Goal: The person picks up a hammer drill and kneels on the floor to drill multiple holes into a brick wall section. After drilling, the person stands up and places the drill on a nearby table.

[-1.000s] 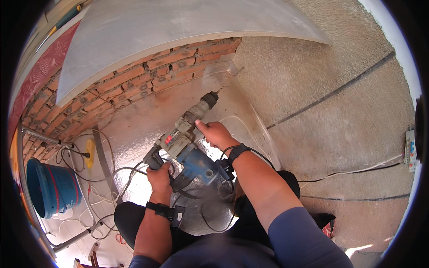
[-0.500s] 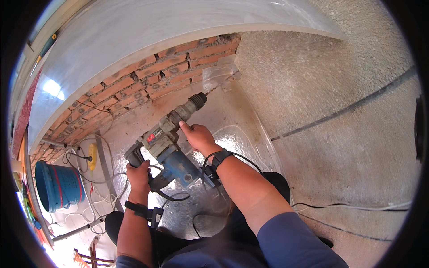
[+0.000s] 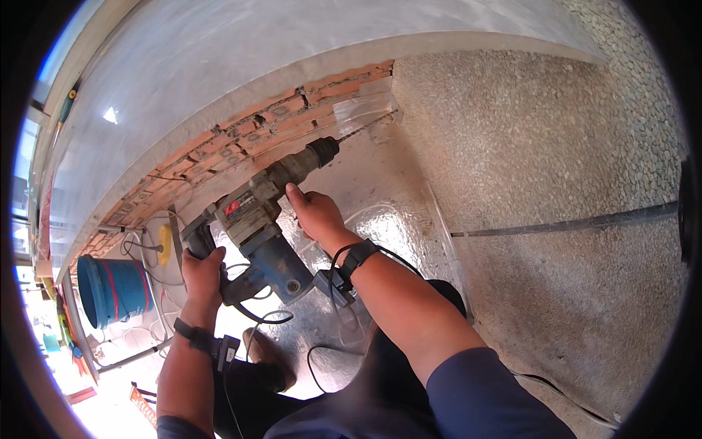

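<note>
While two hands (image 3: 203, 269) (image 3: 311, 212) grip one hammer drill (image 3: 262, 223), one blue bucket (image 3: 110, 290) stands near.

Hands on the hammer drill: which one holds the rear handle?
The left hand grips the rear handle of the hammer drill, nearest the blue bucket. The right hand rests further forward on the body, toward the bit.

Both hands (image 3: 201, 267) (image 3: 313, 214) clenched, forearms extended

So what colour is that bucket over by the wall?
The bucket is blue with thin red stripes down its side, seen at the left of the head view.
</note>
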A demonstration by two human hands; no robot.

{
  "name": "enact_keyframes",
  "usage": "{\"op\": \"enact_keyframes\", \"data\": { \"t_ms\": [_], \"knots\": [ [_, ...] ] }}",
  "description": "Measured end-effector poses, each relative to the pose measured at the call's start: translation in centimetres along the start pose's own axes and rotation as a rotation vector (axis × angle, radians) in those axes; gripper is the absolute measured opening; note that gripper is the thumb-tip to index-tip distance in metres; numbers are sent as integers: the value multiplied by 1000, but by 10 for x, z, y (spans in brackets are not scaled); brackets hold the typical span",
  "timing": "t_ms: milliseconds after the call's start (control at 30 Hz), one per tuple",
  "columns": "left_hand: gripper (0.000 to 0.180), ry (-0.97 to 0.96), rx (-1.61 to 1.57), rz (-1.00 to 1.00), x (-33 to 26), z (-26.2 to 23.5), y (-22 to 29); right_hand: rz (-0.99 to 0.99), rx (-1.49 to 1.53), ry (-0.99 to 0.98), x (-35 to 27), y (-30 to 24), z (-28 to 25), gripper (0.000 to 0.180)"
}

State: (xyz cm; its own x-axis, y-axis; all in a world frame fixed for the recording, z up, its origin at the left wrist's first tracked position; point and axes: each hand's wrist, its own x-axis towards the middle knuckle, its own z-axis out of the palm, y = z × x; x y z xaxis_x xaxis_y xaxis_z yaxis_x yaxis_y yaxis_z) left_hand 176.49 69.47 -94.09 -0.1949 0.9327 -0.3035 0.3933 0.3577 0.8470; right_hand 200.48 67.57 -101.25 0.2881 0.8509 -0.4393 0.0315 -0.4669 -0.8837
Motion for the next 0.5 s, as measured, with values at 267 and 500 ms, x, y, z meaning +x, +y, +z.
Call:
{"op": "enact_keyframes", "data": {
  "t_ms": [267, 500],
  "knots": [
    [31, -111, 46, -28, 74, 5, -34, 72, 158, 30, 39, 35, 42, 63],
    [33, -127, -34, -94, 92, 3, -57, 93, 6, 60, 53, 36, 59, 71]
  ]
}}
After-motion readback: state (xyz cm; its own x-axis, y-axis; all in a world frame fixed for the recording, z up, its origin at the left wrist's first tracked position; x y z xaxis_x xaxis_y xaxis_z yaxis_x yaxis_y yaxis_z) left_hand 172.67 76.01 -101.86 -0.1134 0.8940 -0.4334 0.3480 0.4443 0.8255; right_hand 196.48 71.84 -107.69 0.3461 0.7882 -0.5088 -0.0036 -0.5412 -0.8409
